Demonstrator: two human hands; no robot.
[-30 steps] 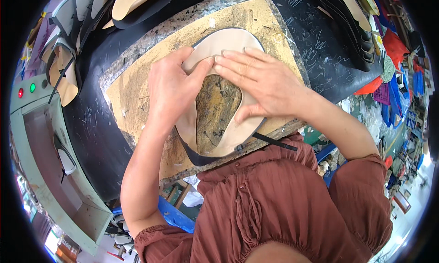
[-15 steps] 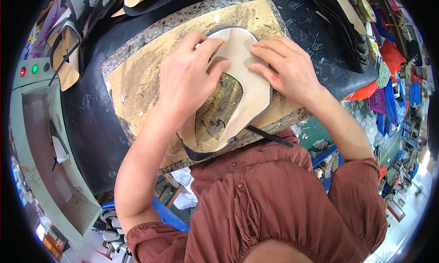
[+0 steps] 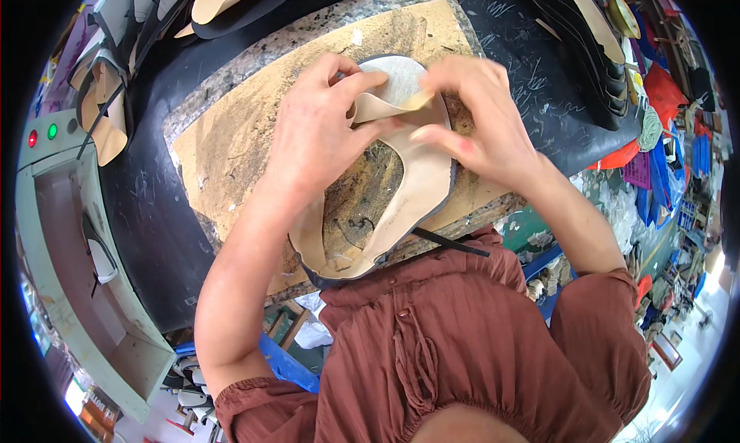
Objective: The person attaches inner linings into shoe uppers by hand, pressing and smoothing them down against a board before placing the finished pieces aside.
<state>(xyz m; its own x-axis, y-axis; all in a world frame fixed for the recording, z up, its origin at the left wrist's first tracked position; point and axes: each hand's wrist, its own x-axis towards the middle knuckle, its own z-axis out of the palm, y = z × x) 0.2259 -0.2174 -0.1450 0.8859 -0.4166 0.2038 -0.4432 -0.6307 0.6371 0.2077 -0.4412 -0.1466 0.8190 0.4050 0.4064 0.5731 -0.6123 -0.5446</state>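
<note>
On the worn, tan, flat sheet (image 3: 231,146) lies a beige-lined, black-edged shoe upper (image 3: 422,169); the left hand (image 3: 312,131) and the right hand (image 3: 493,123), fingers half-open, touch its folded lining (image 3: 391,106); whether they pinch, I cannot tell.

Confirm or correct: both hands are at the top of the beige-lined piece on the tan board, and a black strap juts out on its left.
The side is wrong: in the head view, the black strap juts out on the right. The left hand and right hand are at the top of the beige-lined piece on the tan board.
</note>
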